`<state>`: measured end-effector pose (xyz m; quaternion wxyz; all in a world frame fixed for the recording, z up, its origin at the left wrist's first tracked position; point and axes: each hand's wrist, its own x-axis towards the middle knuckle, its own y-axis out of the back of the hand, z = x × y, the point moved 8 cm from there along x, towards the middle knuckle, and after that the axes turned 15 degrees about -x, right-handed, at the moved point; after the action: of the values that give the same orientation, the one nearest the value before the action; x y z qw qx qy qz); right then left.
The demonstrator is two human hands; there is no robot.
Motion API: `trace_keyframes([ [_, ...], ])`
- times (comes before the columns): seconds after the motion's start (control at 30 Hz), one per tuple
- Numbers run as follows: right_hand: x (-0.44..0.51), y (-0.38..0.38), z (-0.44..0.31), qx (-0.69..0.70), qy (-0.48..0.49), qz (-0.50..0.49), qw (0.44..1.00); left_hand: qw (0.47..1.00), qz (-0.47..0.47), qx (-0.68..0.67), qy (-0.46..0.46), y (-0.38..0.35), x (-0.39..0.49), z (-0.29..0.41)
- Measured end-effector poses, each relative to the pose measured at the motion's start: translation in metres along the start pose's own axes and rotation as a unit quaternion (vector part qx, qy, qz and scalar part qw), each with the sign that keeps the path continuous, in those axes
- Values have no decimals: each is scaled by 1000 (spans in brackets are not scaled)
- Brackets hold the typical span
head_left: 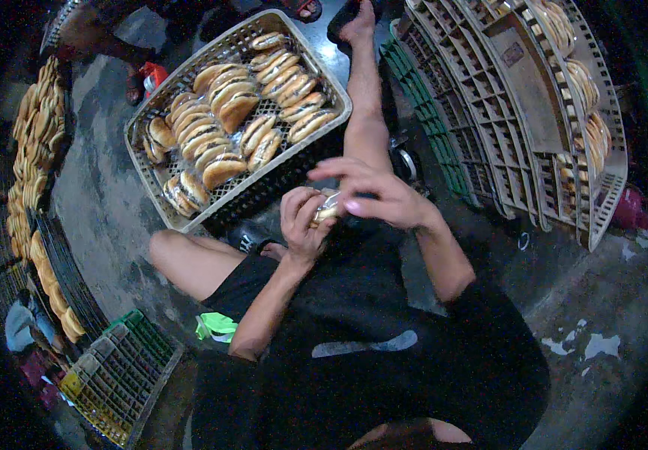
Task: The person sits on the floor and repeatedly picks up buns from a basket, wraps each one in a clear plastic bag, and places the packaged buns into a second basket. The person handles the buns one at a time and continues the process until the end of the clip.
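Note:
My left hand [301, 216] is closed around a small bun in clear plastic wrap [326, 211], held above my lap. The fingers cover much of the bun. Close beside it, my right hand [383, 194] has its fingers spread, blurred by motion, with the thumb by the wrapper's edge. Whether that thumb touches the plastic is hard to tell. Beyond my hands stands a pale plastic crate [234, 199] with a lattice floor. Filled buns in clear wrap [206, 138] lie in rows inside it, several of them leaning on each other.
Stacked crates [487, 101] rise at the right, the top one holding wrapped buns [582, 84]. Along the left, unwrapped buns [34, 146] lie on dark racks. More crates [127, 371] stand at the lower left, near a person in blue [26, 323]. A bright green item [215, 326] lies by my thigh.

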<state>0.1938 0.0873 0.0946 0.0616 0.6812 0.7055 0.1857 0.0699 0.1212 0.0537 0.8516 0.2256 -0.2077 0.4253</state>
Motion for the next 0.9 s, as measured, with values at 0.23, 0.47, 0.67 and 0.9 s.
trace_keyframes([
  [0.23,15,-65,96,18,-258,-146,955,995,-6,-38,-89,29,-1,15],
  [0.47,18,-62,109,75,-223,55,970,991,-99,-41,-78,14,-9,13],
  [0.67,36,-37,74,85,-193,135,968,967,-232,-75,-72,-9,6,14],
  [0.9,41,-15,3,100,-102,0,990,990,-142,-17,16,7,-21,-16],
])
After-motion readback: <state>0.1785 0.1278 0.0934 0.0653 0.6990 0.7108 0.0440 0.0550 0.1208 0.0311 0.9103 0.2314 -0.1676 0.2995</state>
